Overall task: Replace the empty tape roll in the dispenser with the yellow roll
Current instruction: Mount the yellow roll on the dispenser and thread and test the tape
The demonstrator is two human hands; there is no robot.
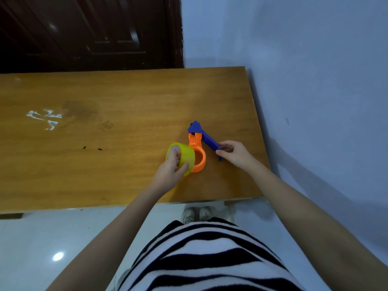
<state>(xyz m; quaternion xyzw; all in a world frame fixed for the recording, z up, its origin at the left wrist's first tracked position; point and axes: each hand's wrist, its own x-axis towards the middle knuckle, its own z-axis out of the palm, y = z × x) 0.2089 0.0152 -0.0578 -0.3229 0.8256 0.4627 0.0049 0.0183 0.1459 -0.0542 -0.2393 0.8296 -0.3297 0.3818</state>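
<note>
Seating stage: left hand (171, 171), fingers curled through the core, grips translucent yellow plastic tape roll (184, 159), touching orange plastic dispenser hub (199, 159). Right hand (235, 153) pinches blue plastic dispenser handle (210, 141). Advice: keep handle steady; slide roll squarely onto hub.
</note>
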